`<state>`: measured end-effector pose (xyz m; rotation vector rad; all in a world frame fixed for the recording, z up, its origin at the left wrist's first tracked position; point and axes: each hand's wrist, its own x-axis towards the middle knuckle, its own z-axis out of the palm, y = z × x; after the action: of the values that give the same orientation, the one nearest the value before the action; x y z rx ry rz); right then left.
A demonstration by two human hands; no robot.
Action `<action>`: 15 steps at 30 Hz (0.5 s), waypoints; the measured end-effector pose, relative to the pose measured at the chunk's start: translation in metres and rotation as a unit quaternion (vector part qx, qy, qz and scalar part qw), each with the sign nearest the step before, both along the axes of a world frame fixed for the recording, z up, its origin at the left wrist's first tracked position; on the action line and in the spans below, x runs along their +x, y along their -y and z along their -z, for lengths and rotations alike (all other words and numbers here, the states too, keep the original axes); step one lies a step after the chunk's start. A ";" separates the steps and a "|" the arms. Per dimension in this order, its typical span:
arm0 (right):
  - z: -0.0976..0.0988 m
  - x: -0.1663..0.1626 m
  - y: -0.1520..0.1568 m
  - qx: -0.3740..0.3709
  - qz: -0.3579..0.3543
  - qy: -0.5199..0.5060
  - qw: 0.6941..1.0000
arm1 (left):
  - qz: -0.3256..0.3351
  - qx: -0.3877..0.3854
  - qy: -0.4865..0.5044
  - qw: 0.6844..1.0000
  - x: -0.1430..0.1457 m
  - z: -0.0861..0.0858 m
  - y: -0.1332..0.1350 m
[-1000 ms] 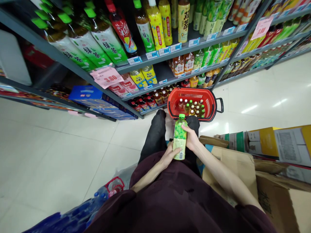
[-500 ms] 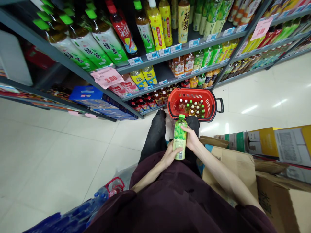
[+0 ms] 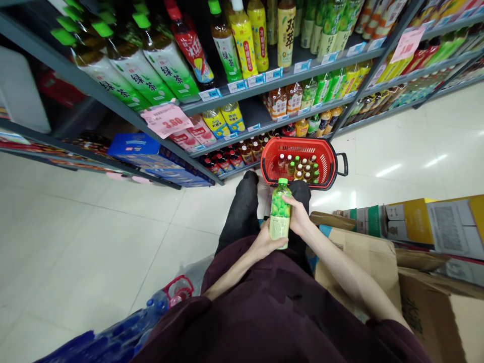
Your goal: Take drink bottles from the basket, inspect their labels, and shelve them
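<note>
Now: bottle [image 3: 280, 212] upright above the lap, between both hands.
Left hand [image 3: 264, 241]: wrapped round its base.
Right hand [image 3: 298, 214]: clasping its middle.
Ahead: red basket [image 3: 329, 164] of drinks on the floor, near.
Next: probably one hand must grip firmly if the other frees.

floor [image 3: 75, 242]: pale glossy tiles | on floor: red shopping basket [image 3: 328, 164] holding small bottles, just before the rack; cardboard boxes [image 3: 359, 257] at right; wrapped water bottles [image 3: 113, 338] lower left | shelf rack [image 3: 234, 98]: dark grey tiers, upright drink bottles, green tea bottles [image 3: 166, 65] on the upper tier
</note>
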<state>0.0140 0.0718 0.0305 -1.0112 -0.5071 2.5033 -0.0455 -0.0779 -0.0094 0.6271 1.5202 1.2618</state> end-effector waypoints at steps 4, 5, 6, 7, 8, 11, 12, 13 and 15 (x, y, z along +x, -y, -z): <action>0.001 0.001 0.000 -0.002 -0.001 0.001 1.000 | 0.007 0.005 0.003 1.000 0.002 0.004 0.000; 0.001 0.001 0.000 -0.002 -0.001 0.003 1.000 | 0.002 0.007 0.004 1.000 0.002 0.005 0.000; 0.001 0.001 0.000 -0.001 -0.001 0.003 1.000 | -0.003 0.009 0.005 1.000 0.003 0.006 0.001; 0.001 0.001 0.000 0.000 -0.001 0.003 1.000 | -0.007 0.010 0.006 1.000 0.003 0.007 0.001; 0.001 0.001 0.000 0.001 -0.002 0.002 1.000 | -0.010 0.009 0.008 1.000 0.004 0.008 0.001; 0.001 0.001 0.000 0.001 -0.005 -0.002 1.000 | -0.012 0.003 0.009 1.000 0.005 0.012 0.001; 0.001 0.001 0.000 0.001 -0.006 -0.002 1.000 | -0.012 0.002 0.010 1.000 0.005 0.013 0.001; 0.001 0.001 0.000 0.001 -0.007 -0.002 1.000 | -0.012 0.001 0.012 1.000 0.005 0.013 0.000; 0.000 0.001 0.000 0.000 -0.005 -0.002 1.000 | -0.012 0.004 0.018 1.000 0.005 0.012 0.000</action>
<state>0.0148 0.0722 0.0304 -1.0068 -0.5116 2.5132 -0.0404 -0.0775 -0.0214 0.5901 1.4972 1.2919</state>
